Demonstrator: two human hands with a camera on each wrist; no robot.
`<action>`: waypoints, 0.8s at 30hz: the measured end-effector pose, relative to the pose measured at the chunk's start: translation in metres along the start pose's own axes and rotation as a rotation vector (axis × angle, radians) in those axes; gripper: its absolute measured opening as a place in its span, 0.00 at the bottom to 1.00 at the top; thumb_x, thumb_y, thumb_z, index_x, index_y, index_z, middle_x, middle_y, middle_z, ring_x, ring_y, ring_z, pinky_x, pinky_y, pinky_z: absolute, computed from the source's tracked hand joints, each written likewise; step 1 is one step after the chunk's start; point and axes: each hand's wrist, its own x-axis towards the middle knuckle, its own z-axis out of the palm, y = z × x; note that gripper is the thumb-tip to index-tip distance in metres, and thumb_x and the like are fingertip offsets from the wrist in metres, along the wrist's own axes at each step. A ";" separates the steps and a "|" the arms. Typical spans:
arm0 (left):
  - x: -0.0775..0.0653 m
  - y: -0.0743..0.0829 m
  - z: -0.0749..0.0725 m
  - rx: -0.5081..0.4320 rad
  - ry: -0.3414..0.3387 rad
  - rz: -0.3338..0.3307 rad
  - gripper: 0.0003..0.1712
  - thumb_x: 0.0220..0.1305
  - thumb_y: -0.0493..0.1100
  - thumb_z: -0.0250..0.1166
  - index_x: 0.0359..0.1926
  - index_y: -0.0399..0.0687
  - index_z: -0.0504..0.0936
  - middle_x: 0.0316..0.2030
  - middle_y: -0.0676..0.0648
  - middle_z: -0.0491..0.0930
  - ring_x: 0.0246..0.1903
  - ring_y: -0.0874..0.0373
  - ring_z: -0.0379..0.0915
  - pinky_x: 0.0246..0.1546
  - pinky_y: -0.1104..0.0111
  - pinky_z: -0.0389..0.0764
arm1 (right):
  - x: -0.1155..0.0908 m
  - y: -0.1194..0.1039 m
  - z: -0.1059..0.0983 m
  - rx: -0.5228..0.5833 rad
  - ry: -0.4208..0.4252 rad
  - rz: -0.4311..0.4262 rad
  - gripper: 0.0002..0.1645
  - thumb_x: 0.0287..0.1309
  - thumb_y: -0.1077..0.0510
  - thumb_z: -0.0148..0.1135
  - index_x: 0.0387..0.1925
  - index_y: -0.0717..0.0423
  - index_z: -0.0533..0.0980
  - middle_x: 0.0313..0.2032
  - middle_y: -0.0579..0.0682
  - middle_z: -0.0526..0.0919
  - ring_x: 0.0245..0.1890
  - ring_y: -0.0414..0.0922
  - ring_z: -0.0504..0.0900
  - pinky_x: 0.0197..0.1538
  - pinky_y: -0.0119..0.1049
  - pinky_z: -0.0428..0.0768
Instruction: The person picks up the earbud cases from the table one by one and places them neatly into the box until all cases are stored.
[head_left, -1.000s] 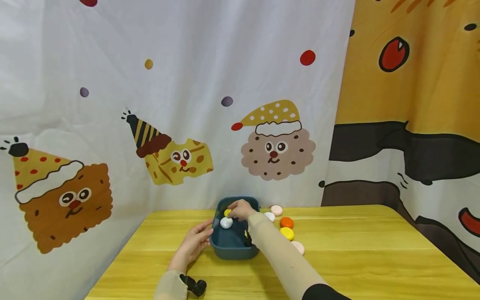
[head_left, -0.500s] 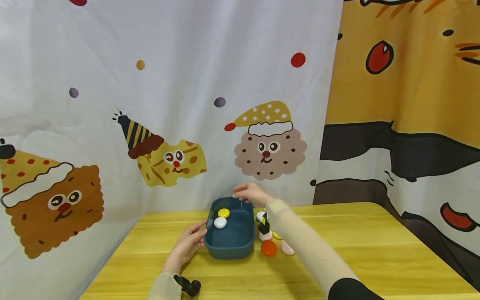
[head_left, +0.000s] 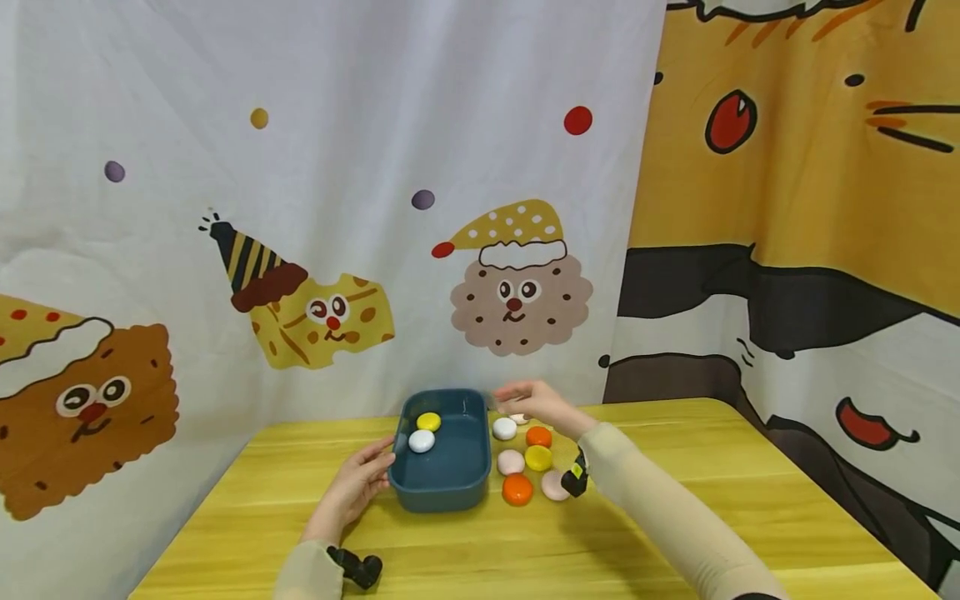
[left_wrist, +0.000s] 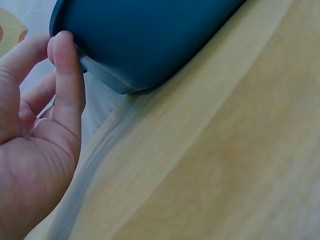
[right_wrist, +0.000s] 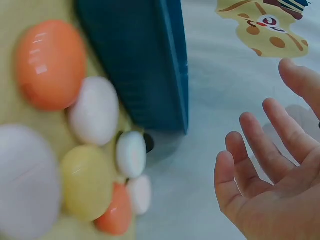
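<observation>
My left hand [head_left: 352, 490] touches the left wall of a dark teal bin [head_left: 442, 501] with its fingertips. In the left wrist view the thumb and fingers [left_wrist: 68, 85] meet the bin's outer side near the rim. A yellow round piece [head_left: 429, 422] and a white round piece [head_left: 422, 441] lie inside the bin, toward its back left. Just right of the bin's back corner, my right hand [head_left: 542, 403] hovers above the far pieces. Its fingers [right_wrist: 262, 147] are spread and hold nothing. Glossy and pebble-like, a white piece [head_left: 505, 429] lies below it.
Right of the bin, several loose pieces lie close together, among them an orange one [head_left: 517, 489], a yellow one [head_left: 538, 458] and a pink one [head_left: 555, 485]. The wooden table [head_left: 660, 492] ends at a printed curtain [head_left: 337, 233] behind.
My right hand has risen out of the bin and moved right, over the loose pieces. The left hand stays against the bin. The head view has turned right.
</observation>
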 end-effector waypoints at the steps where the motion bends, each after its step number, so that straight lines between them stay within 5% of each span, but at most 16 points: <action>1: 0.001 0.000 0.000 0.000 0.003 0.000 0.36 0.67 0.39 0.62 0.72 0.38 0.60 0.37 0.50 0.72 0.24 0.64 0.70 0.31 0.72 0.79 | -0.005 0.005 -0.002 0.009 -0.005 0.004 0.23 0.60 0.56 0.65 0.56 0.57 0.78 0.53 0.54 0.81 0.50 0.51 0.79 0.50 0.45 0.77; 7: 0.003 -0.001 -0.001 -0.004 -0.006 0.031 0.35 0.68 0.38 0.61 0.71 0.34 0.59 0.37 0.50 0.72 0.23 0.64 0.71 0.29 0.73 0.78 | -0.039 0.033 -0.014 0.078 -0.092 0.025 0.26 0.59 0.57 0.66 0.57 0.63 0.76 0.55 0.60 0.78 0.50 0.52 0.79 0.57 0.56 0.72; 12: 0.005 0.001 -0.002 0.001 -0.023 0.047 0.35 0.69 0.37 0.59 0.72 0.32 0.57 0.36 0.50 0.72 0.23 0.65 0.71 0.29 0.73 0.78 | -0.059 0.056 -0.022 0.098 -0.166 0.049 0.28 0.58 0.58 0.66 0.58 0.69 0.73 0.57 0.66 0.75 0.51 0.50 0.78 0.52 0.45 0.75; 18: 0.005 0.000 -0.002 -0.008 -0.013 0.029 0.34 0.69 0.38 0.59 0.72 0.35 0.59 0.36 0.50 0.73 0.24 0.64 0.72 0.29 0.73 0.78 | -0.069 0.079 -0.026 0.171 -0.250 0.107 0.26 0.59 0.60 0.65 0.57 0.70 0.73 0.56 0.62 0.76 0.40 0.42 0.76 0.42 0.35 0.75; 24: 0.004 -0.001 -0.001 0.000 -0.011 0.013 0.34 0.69 0.38 0.59 0.72 0.36 0.59 0.37 0.50 0.73 0.24 0.64 0.72 0.30 0.73 0.78 | -0.073 0.096 -0.027 0.180 -0.309 0.102 0.26 0.60 0.60 0.64 0.58 0.68 0.74 0.57 0.59 0.77 0.51 0.45 0.76 0.52 0.40 0.73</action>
